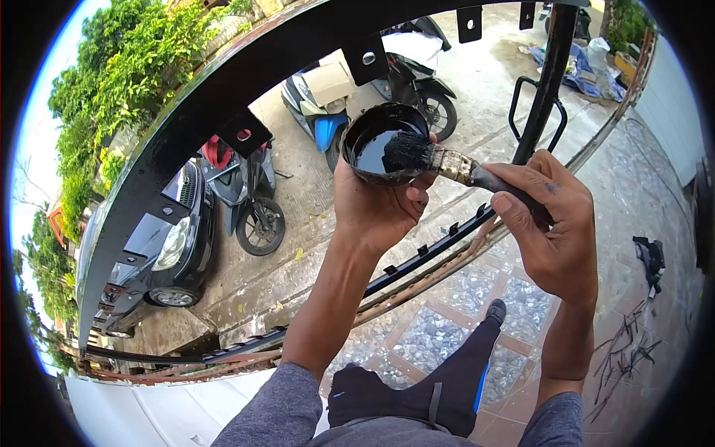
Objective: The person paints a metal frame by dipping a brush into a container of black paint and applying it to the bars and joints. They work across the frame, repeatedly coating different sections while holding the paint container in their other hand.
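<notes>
My left hand (378, 208) is wrapped round a round, paint-smeared can (357, 173), holding it up in front of me. Dark, glossy paint (370, 151) lies inside it. My right hand (547, 220) grips the handle of a paintbrush (456, 165), thumb on the near side. The brush's black, loaded bristles lie over the can's opening, tipped toward its right rim. Beyond both hands stands a black metal frame (298, 46) with small drilled tabs along its bars.
Motorbikes (257, 190) and a dark car (175, 246) are parked beyond the frame. A pull handle (560, 125) sits on the frame's upright bar. Thin dark strips (629, 354) and a black cloth (650, 261) lie on the tiled floor at right. A white surface (164, 406) is at lower left.
</notes>
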The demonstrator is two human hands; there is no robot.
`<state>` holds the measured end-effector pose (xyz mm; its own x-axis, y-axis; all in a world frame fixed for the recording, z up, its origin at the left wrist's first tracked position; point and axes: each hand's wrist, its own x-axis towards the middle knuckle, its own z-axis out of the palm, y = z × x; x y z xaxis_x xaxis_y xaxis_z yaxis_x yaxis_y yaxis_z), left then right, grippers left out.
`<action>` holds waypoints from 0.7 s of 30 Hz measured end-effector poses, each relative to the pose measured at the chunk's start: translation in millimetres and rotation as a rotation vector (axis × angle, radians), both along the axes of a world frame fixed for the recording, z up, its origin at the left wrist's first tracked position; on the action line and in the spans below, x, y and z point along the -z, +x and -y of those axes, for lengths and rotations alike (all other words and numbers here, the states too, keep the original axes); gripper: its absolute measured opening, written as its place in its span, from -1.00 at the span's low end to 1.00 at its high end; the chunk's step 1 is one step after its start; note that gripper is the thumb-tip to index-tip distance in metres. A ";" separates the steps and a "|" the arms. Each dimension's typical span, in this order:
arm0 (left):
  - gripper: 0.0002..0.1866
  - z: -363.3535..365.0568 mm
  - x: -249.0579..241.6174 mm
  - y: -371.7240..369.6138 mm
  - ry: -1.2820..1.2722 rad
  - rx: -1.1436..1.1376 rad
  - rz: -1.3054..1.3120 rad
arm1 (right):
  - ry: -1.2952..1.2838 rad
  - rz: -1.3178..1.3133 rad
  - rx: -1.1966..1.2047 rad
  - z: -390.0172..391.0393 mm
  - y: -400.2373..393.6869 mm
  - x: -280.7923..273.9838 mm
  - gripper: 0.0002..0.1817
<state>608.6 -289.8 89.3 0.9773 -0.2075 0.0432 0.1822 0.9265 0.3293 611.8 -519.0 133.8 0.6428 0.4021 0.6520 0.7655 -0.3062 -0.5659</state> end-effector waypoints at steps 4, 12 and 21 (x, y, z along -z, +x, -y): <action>-0.41 -8.9 -5.6 3.4 0.030 0.048 -0.031 | 0.151 0.014 -0.001 -13.1 6.9 18.0 -0.78; -0.44 -17.5 -9.9 5.7 0.034 0.115 -0.015 | 0.239 -0.018 -0.045 -26.3 15.2 15.2 -0.80; -0.38 -28.5 -14.5 1.3 0.052 0.055 0.057 | 0.443 0.323 -0.054 -64.3 50.1 11.9 -0.75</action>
